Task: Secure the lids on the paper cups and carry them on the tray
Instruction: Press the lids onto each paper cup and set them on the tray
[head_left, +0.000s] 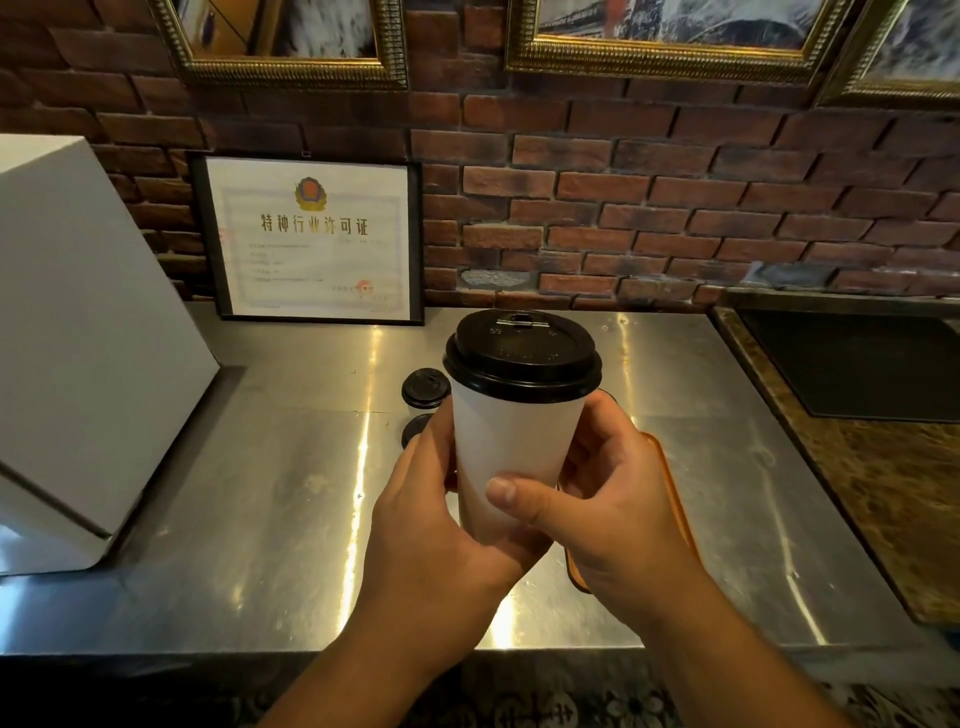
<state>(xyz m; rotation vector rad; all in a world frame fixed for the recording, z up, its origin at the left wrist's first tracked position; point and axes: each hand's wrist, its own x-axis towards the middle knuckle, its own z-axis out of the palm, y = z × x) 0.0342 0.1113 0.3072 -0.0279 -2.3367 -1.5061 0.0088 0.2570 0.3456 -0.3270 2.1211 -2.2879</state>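
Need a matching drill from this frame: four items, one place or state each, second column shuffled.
1. paper cup
2. spare lids
3. tray
4. framed certificate

A. propped against the brick wall
B. orange, partly hidden behind the right hand
C. lidded, gripped by the left hand and right hand
D. loose on the steel counter

Pairs: 1-C, 2-D, 3-B, 4-A
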